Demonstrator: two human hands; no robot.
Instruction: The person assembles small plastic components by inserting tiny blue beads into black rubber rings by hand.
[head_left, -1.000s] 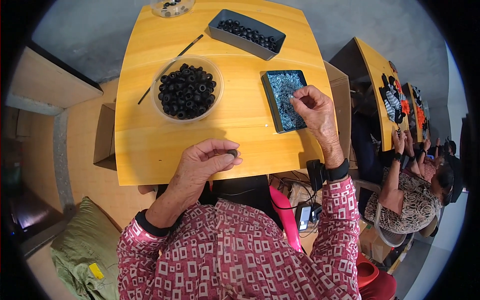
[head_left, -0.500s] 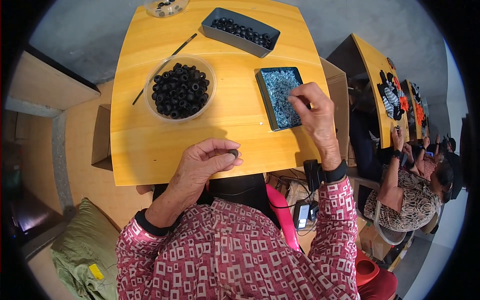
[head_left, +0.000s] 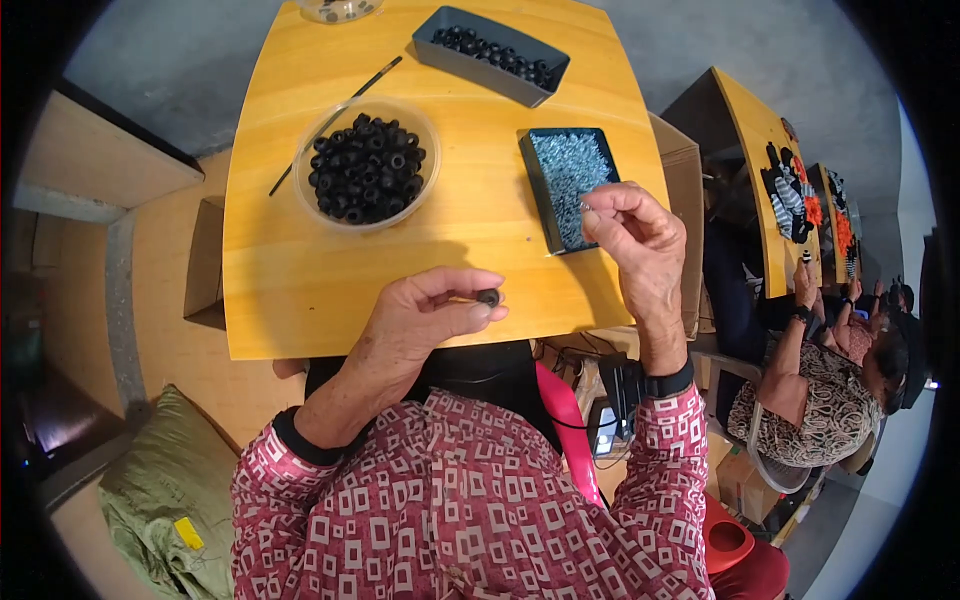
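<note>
Fingertips of the left hand [head_left: 425,320] are pinched on a small black ring [head_left: 488,297], judged light and stiff, while a tiny, probably slippery screw [head_left: 586,210] is nipped by the right hand [head_left: 635,235].

This looks like a small assembly workshop. A plain yellow worktable [head_left: 300,290] carries a clear bowl of black ring-shaped parts [head_left: 365,165], a dark tray of small silvery screws [head_left: 570,175] and a grey bin of more black parts [head_left: 490,52]. At a second yellow table [head_left: 750,170] to the right (partly cut off by the rim) another seated person [head_left: 830,400] appears to sort similar pieces, with cardboard boxes [head_left: 690,200] alongside.
</note>
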